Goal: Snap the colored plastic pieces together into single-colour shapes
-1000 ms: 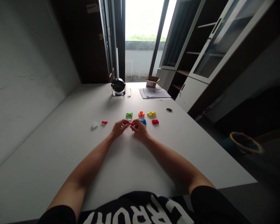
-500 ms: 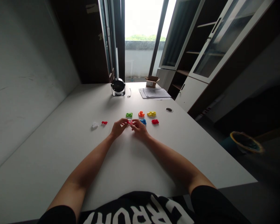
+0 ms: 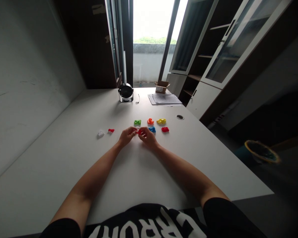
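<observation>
My left hand and my right hand meet over the middle of the desk, fingertips pinched. Between them is a small red plastic piece, partly covered by the fingers. A bit of white shows just behind it; I cannot tell whether the two are joined. A blue plastic piece lies right behind my right hand, partly hidden. Beyond the hands are small heaps of green pieces, orange pieces and yellow pieces. Red pieces lie to the right.
On the left of the white desk lie white pieces and a small red part. Farther back stand a round black device and an open cardboard box, with papers before it. A cable hole is at right.
The red piece has turned slightly between my fingertips, and my right fingers have closed further over it. The arms and the other pieces stay in place.
</observation>
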`<state>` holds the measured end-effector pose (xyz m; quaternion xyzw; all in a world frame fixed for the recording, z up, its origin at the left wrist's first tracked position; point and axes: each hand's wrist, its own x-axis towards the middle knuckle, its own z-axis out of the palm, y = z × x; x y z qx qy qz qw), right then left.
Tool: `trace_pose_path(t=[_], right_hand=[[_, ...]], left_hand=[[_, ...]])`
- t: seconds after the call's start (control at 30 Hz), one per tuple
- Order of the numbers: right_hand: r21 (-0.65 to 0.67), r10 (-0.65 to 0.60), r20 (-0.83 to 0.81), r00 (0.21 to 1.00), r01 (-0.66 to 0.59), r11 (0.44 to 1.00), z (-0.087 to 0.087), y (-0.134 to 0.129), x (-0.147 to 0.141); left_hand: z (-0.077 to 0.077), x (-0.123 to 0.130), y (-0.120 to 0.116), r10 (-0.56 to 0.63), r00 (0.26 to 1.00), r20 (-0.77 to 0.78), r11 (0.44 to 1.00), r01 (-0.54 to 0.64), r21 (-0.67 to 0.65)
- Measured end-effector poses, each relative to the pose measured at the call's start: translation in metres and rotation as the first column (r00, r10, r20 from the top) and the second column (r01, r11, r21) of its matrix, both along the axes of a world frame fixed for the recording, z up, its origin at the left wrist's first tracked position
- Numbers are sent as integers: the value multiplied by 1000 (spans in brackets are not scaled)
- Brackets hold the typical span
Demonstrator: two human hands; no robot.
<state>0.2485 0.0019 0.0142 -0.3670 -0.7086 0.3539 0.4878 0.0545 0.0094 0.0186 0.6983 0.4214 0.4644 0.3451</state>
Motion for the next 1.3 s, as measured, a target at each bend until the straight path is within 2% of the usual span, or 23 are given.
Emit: trace_pose_path(t=[0.2, 0.43, 0.8, 1.13, 1.3], right_hand=[[82, 2, 47, 999, -6, 997, 0, -2, -2], [134, -15, 72, 997, 6, 991, 1, -3, -2], [91, -69, 76, 995, 62, 994, 2, -2, 0], [-7, -128, 80, 988, 129, 992, 1, 2, 1], [-5, -135, 124, 983, 137, 991, 0, 2, 2]], left_hand=[[-2, -1, 5, -54, 996, 65, 995, 59, -74], [4, -2, 4, -104, 988, 115, 981, 121, -150], [6, 0, 1, -78, 983, 165, 983, 103, -153], [-2, 0, 4, -45, 983, 180, 994, 61, -86], [-6, -1, 5, -73, 978, 193, 993, 90, -80]])
